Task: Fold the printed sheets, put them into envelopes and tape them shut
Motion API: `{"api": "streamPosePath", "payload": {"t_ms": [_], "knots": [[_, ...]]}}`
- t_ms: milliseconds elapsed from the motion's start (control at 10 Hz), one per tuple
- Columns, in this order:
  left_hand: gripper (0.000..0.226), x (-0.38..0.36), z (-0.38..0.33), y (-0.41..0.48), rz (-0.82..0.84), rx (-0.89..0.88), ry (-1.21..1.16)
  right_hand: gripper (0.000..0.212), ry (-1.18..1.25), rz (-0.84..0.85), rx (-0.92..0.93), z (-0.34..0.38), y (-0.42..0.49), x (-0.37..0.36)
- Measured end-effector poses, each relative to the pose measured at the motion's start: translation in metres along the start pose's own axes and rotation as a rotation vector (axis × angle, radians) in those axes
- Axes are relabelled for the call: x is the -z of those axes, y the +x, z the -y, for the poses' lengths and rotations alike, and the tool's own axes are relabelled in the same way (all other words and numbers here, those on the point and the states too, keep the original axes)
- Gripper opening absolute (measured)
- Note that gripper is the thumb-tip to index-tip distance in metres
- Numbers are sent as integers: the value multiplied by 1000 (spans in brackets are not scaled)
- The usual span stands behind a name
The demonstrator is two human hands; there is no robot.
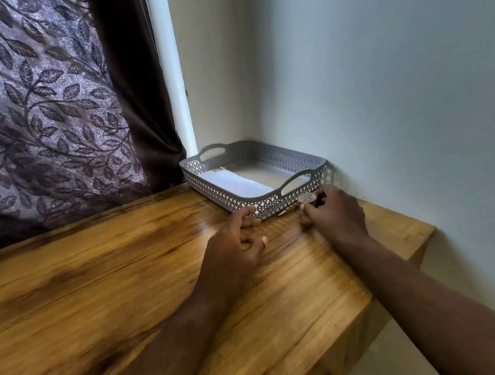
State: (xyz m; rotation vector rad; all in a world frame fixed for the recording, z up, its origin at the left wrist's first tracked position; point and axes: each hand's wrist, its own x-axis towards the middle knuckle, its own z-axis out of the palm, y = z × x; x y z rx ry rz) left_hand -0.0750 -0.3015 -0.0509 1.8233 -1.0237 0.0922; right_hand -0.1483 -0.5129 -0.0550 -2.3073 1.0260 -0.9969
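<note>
Gripping a small tape roll [307, 199] btwn thumb & fingertips just beside the near right corner of the basket [205, 186], prob. fetching it for sealing, right hand [337, 215] leads while left hand [234, 243] hangs over table [96, 283], fingers loosely curled, holding nothing; white paper [233, 184], maybe envelopes, lies in basket.

Glossy grained wood table [128, 295], matt perforated grey plastic basket [273, 207], woven leaf-patterned cloth curtain [36, 104].

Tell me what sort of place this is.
Probably a room in a home: a leaf-patterned purple curtain hangs at the left, and a grey perforated plastic basket sits on a wooden table set in a white-walled corner.
</note>
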Motion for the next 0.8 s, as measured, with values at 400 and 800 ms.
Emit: {"api": "streamPosePath", "payload": {"t_ms": [400,800], "knots": [[58,0,1,-5,-12,-73,117,39,-236,10,5,5,-1,-6],[42,47,10,-24,-50,-69,516,50,-306,-60,319,41,-50,8]]}}
